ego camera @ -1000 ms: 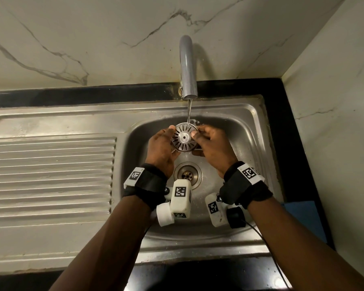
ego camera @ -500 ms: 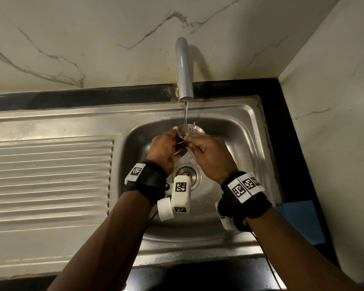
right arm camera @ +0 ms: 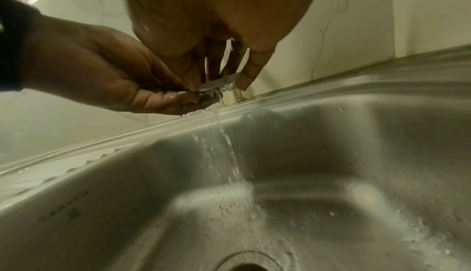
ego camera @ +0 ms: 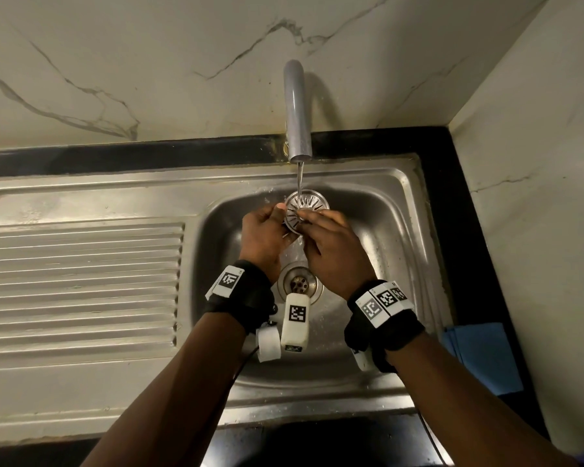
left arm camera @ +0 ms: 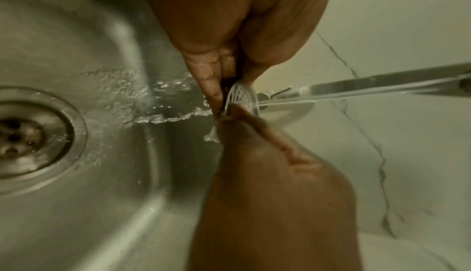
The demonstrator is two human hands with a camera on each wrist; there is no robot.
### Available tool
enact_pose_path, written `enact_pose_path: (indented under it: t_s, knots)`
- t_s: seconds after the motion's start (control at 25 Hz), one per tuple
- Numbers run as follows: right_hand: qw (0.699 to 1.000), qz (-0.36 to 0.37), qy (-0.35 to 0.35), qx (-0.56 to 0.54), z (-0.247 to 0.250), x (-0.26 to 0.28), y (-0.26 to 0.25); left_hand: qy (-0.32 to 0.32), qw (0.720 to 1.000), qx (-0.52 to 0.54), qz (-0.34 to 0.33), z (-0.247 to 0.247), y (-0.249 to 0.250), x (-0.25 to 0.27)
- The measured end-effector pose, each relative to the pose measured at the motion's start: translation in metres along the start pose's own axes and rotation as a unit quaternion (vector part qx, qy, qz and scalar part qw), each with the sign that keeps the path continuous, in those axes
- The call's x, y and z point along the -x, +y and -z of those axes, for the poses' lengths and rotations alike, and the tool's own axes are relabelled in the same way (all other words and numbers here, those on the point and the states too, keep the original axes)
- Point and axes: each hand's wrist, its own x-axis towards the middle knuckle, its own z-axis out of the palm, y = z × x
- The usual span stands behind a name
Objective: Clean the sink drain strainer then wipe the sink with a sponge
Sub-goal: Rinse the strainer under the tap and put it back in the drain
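A round slotted metal drain strainer is held above the steel sink basin, right under the running tap. My left hand pinches its left rim and my right hand pinches its near right rim. The left wrist view shows the strainer edge-on between fingertips with the water stream striking it. In the right wrist view water pours off the strainer into the basin. The open drain hole lies below my wrists. No sponge is recognisable.
A ribbed draining board fills the left side. A blue cloth lies on the black counter at the right edge. Marble walls close in behind and to the right.
The strainer has been turned under the stream: face-up a second ago, tilted edge-on half a second ago, now its slotted face shows again, slightly farther back. Both hands kept their hold.
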Motion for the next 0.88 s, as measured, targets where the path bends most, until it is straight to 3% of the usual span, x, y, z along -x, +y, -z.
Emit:
enact_pose_path:
  t_s: [0.16,0.28,0.52,0.76,0.88]
  knots:
    - [0.998,-0.039,0.026,-0.034,-0.008,-0.009,-0.007,0.057,0.99,-0.099,-0.087,0.012,-0.007,-0.011]
    - [0.994,-0.087,0.054,-0.041,-0.011,-0.015,-0.011,0.059,0.98,-0.141,-0.125,0.016,-0.004,-0.01]
    - [0.966,-0.211,0.064,-0.134,-0.003,-0.023,-0.015,0.055,0.976,-0.175,-0.114,0.021,-0.005,-0.011]
    - [0.894,-0.327,0.063,-0.299,0.001,-0.021,-0.001,0.026,0.97,-0.219,-0.098,0.01,0.002,-0.012]
    - [0.829,-0.374,0.064,-0.412,0.004,-0.025,0.002,0.034,0.96,-0.243,-0.135,0.004,0.029,-0.024]
